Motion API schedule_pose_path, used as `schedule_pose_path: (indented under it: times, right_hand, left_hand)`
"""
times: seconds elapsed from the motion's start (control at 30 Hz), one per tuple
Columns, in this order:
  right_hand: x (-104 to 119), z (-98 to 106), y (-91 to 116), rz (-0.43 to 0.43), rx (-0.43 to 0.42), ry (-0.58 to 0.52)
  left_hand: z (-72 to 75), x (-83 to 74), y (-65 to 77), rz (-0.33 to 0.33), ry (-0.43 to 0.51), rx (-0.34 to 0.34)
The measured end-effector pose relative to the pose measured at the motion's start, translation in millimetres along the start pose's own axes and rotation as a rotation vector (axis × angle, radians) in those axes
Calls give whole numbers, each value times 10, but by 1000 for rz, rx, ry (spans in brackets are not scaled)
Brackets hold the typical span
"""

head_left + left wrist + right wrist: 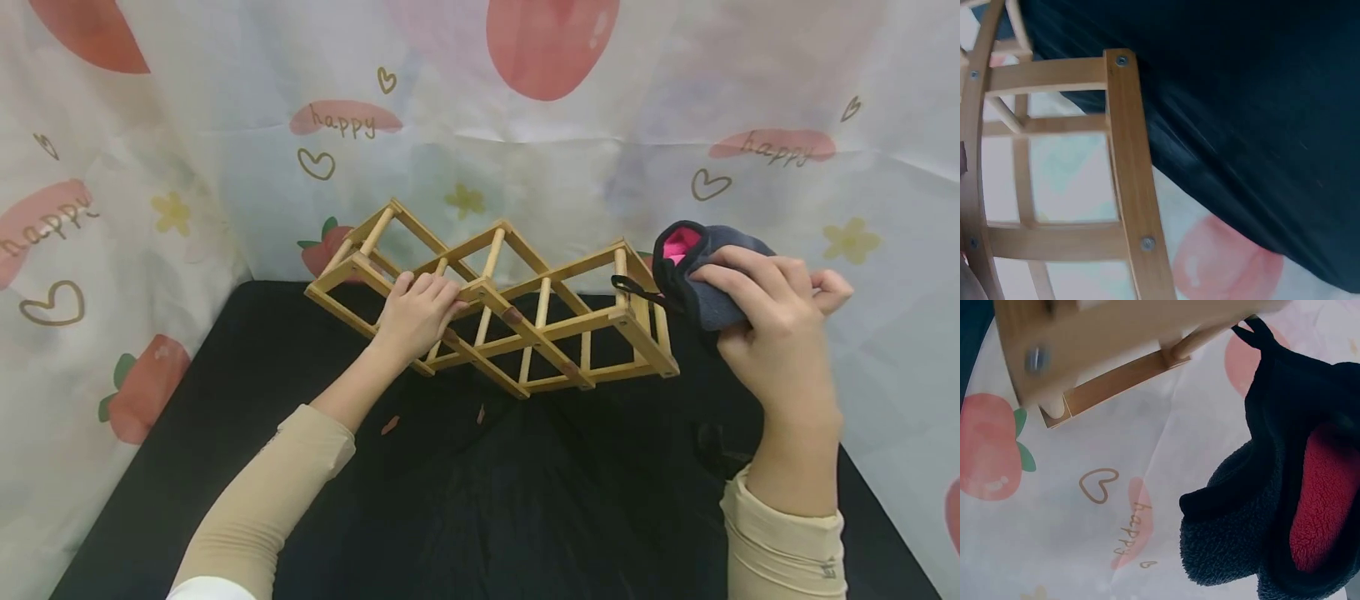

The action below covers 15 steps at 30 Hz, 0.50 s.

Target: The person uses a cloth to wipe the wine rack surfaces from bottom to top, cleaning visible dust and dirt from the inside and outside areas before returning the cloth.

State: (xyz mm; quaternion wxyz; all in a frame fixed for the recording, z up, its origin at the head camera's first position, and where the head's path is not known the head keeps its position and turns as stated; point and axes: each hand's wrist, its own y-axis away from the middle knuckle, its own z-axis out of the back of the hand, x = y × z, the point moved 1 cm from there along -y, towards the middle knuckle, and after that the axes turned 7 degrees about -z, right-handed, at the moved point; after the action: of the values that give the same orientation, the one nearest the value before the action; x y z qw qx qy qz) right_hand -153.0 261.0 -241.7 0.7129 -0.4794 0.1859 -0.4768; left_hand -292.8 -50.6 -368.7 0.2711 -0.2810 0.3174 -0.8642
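A folding wooden lattice rack [647, 347] with round dowels is above the black tabletop, tilted. My left hand [422, 312] grips it by a slat left of its middle, fingers over the top. My right hand [787, 333] holds a bunched fuzzy dark blue cloth [708, 300] with a bright pink inside and black edging. The cloth is beside the rack's right end, and its black hanging loop [633, 286] overlaps the end post. In the right wrist view the cloth [1229, 537] hangs in folds close to the rack's end [1097, 350].
Two small reddish-brown scraps [390, 425] lie on the black table cover [450, 508] in front of the rack. A pale curtain [247, 167] printed with strawberries, hearts and words hangs behind and at both sides.
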Motion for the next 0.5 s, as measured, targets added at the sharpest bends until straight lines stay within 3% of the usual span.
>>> schedule_pose_path:
  times: [0.33,0.5]
  right_hand:
    - [-17,-10,43,-12,-37,-4]
    - [-8,-26,85,-24,-52,-7]
  left_hand:
    - [2,-102,-49,50,30,1]
    - [30,-198,-78,61,-13,-12]
